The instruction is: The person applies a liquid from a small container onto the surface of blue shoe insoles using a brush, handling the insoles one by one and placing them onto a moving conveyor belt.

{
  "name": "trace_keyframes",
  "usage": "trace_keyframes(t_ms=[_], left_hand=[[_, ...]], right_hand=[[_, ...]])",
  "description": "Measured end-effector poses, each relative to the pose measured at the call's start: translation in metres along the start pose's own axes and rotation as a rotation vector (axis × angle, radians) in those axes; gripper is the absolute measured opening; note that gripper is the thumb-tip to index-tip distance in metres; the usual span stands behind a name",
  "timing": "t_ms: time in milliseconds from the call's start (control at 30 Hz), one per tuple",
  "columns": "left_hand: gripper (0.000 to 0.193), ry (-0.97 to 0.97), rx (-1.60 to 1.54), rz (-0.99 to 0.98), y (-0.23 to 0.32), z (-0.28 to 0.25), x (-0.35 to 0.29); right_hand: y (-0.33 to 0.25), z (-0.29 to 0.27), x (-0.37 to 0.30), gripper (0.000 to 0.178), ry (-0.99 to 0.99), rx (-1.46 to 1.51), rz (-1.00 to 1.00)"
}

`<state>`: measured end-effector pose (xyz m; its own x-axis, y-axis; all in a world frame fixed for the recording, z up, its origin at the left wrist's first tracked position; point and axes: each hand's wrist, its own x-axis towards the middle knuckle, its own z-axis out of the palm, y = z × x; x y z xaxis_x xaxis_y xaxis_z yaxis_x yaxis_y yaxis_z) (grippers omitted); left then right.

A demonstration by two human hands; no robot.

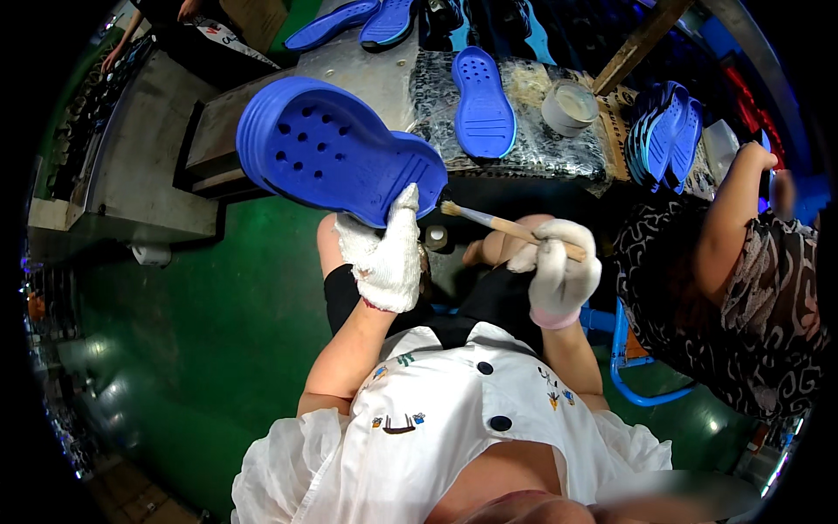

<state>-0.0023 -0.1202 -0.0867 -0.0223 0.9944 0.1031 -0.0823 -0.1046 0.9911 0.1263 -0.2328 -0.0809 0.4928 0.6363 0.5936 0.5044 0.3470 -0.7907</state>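
Observation:
My left hand, in a white knit glove, grips a blue shoe sole by its narrow heel end, thumb on top. Holes dot the sole's wide front part, and several layered edges show along its far left side; whether these are ridges or more soles stacked beneath, I cannot tell. My right hand, also in a white glove, is closed around the wooden handle of a paintbrush. The bristles point left, close to the sole's heel edge, seemingly just apart from it.
On the wrapped bench lie another blue sole and a round tub of pale stuff. More blue soles rest at the back, with a stack of soles on the right. A co-worker sits close at my right, by a blue stool frame.

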Motion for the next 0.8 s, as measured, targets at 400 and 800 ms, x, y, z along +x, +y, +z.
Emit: trace_keyframes(t_ms=[400,800], left_hand=[[0.063,-0.259,0.007,0.206,-0.026,0.024,0.082],[0.036,-0.291,0.755,0.831,-0.063,0.046,0.195]], right_hand=[[0.023,-0.03,0.003,0.019,0.368,0.1,0.171],[0.037,-0.026,0.007,0.029,0.274,0.186,-0.022]])
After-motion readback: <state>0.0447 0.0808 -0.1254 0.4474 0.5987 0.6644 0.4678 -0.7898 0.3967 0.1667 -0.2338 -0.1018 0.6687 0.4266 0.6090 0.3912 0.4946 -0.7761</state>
